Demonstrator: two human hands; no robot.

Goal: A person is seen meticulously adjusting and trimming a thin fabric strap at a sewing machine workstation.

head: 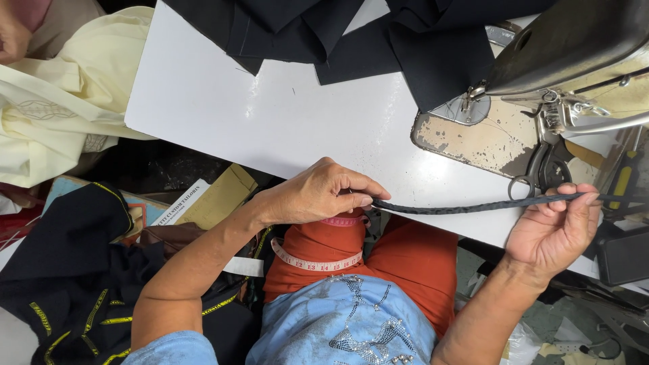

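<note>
White worktop (270, 115) beside sewing machine (574, 61): left hand (318, 192) and right hand (551, 226) pinching ends of thin, dark braided fabric cord (466, 205), stretched taut; likely light, limp, best held at ends.

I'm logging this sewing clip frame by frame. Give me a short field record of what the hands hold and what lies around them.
left hand: pinches one end of the dark fabric strip
right hand: pinches the other end, palm up
strip: stretched taut between the hands, at the table's near edge
table: white, bears black fabric pieces at the far side
sewing machine: at right, worn base
scissors: beside the machine
measuring tape: on the lap
cream cloth: left of the table
</note>
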